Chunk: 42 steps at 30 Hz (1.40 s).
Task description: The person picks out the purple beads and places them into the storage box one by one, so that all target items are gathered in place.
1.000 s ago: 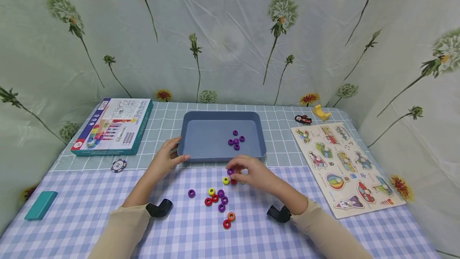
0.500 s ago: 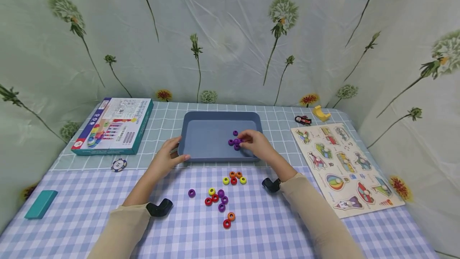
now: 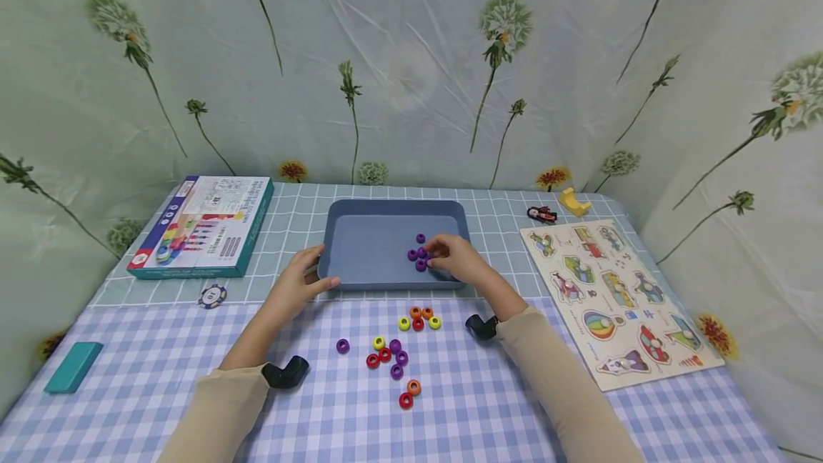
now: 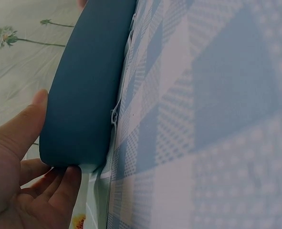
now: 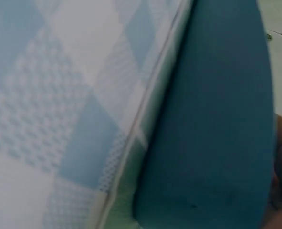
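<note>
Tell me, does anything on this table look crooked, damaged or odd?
A little: one purple bead lies alone, apart from the other beads on the checked cloth, and the picture puzzle board sits askew, its near edge slanting against the cloth's checks. Nothing looks damaged.

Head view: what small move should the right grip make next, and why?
Probably loosen the right grip and lift away: it is right beside small round purple beads inside the rectangular blue tray, though whether it pinches one is unclear.
</note>
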Motion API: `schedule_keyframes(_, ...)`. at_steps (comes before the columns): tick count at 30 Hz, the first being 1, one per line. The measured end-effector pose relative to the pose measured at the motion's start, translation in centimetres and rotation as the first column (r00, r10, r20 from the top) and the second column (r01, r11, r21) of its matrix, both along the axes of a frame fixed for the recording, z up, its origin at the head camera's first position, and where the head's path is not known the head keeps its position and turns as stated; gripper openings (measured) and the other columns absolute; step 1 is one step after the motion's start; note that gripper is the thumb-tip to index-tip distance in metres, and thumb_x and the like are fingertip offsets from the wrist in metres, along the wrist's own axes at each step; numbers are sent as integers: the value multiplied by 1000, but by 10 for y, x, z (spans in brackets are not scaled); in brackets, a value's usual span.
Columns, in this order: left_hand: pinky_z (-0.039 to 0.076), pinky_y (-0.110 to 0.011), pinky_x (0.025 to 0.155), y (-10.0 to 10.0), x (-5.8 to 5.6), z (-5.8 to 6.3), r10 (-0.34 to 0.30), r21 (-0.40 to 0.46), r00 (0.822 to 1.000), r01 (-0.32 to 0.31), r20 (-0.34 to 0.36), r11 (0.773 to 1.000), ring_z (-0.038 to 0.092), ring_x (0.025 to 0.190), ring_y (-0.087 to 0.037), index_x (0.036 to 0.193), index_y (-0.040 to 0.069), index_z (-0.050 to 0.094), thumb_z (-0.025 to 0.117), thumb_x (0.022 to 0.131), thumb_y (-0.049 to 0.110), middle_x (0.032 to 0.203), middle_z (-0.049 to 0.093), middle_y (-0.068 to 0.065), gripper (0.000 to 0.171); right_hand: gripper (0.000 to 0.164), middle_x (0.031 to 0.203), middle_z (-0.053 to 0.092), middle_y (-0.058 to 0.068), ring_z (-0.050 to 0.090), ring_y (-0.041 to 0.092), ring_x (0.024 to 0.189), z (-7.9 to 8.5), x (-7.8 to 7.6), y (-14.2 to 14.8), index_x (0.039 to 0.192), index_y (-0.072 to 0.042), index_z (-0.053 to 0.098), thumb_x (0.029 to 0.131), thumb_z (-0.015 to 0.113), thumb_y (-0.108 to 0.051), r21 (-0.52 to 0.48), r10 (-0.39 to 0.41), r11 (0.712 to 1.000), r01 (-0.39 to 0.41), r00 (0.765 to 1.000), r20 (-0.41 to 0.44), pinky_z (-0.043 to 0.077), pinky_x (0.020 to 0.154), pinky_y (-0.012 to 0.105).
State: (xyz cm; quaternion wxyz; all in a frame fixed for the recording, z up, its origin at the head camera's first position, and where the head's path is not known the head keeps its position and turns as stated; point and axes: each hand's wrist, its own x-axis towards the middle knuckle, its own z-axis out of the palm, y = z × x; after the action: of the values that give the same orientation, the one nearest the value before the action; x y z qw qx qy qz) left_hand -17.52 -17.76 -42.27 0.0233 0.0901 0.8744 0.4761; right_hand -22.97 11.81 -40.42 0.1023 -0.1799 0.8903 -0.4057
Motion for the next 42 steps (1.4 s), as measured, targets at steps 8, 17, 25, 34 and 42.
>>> schedule_keyframes(8, 37, -38, 86, 1, -1, -2, 12, -10, 1000, -12, -1, 1000, 32, 112, -33, 129, 0, 24, 64, 70, 28, 126, 25, -19, 76, 30, 98, 53, 11, 50, 22, 86, 15, 29, -5, 101, -1, 53, 75, 61, -11, -233, 112, 964, -130, 990, -91, 45, 75, 28)
schedule_keyframes(17, 37, -37, 86, 1, -2, -1, 13, -16, 1000, -14, -4, 1000, 31, 113, -32, 129, 1, 24, 63, 70, 32, 126, 25, -18, 78, 31, 95, 53, 11, 50, 27, 85, 10, 82, -18, 101, 1, 51, 74, 61, -8, -260, 339, 901, -348, 937, -80, 45, 74, 36)
schedule_keyframes(25, 37, -37, 87, 2, -2, 0, 12, -15, 1000, -12, -1, 1000, 30, 113, -32, 129, 1, 23, 63, 70, 32, 126, 25, -18, 78, 27, 92, 54, 2, 51, 12, 80, -8, 105, -26, 99, -7, 54, 74, 62, -14, -155, 404, 903, -401, 915, -12, 46, 70, 20)
schedule_keyframes(34, 36, -39, 87, 2, -1, -1, 16, -9, 1000, -16, 1, 1000, 30, 113, -33, 129, 0, 24, 63, 70, 29, 126, 25, -18, 76, 22, 86, 52, -9, 48, 3, 77, -20, 107, -32, 96, -12, 56, 75, 61, -16, -2, 421, 907, -422, 905, -61, 44, 66, 13)
schedule_keyframes(42, 37, -38, 87, 1, 0, -1, 19, -11, 1000, -19, 4, 1000, 30, 113, -32, 129, 2, 24, 63, 70, 33, 126, 25, -18, 78, 14, 83, 53, -12, 47, 1, 74, -19, 110, -37, 90, -15, 58, 76, 60, -15, 18, 426, 905, -425, 904, -46, 43, 64, 12)
